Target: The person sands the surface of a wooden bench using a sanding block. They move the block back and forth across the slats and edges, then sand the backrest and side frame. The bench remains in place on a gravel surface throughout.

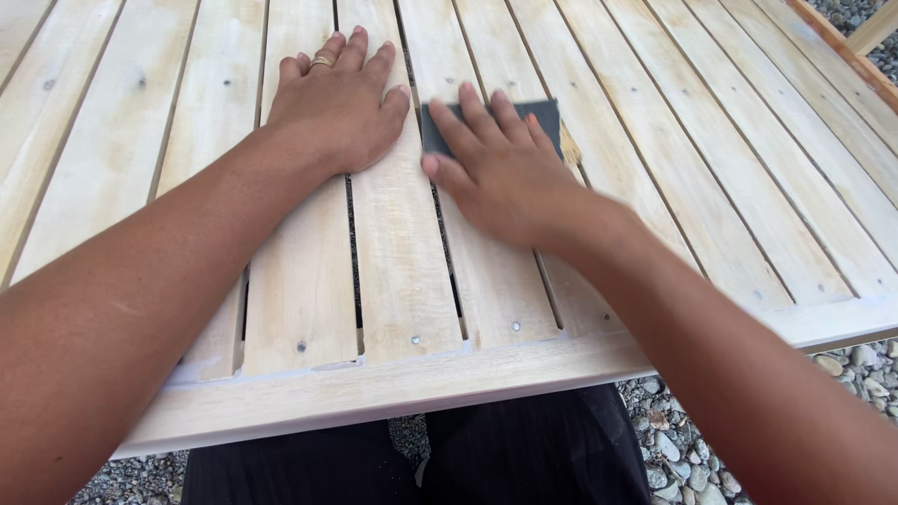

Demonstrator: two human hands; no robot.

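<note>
Fingers (pixel 482 117) flat on dark sanding sheet (pixel 547 114)

We see the slatted surface (pixel 393 252) in pale, creamy wood, with faint tan grain streaks and whitish chalky patches along the boards. Thin dark gaps run between the slats as parallel stripes, and small dark grey dots mark the slat ends. The front edge rail (pixel 374 388) is a slightly warmer beige, edged with a whitish line. Under our right hand (pixel 496 173) lies a dark charcoal-grey sanding sheet (pixel 543 114); its texture is blurred, perhaps finely speckled. Our left hand (pixel 337 103) carries a gold-coloured ring (pixel 322 62). Below, the trousers (pixel 524 449) are black, and the gravel (pixel 683 440) is mottled grey, white and brown.
</note>
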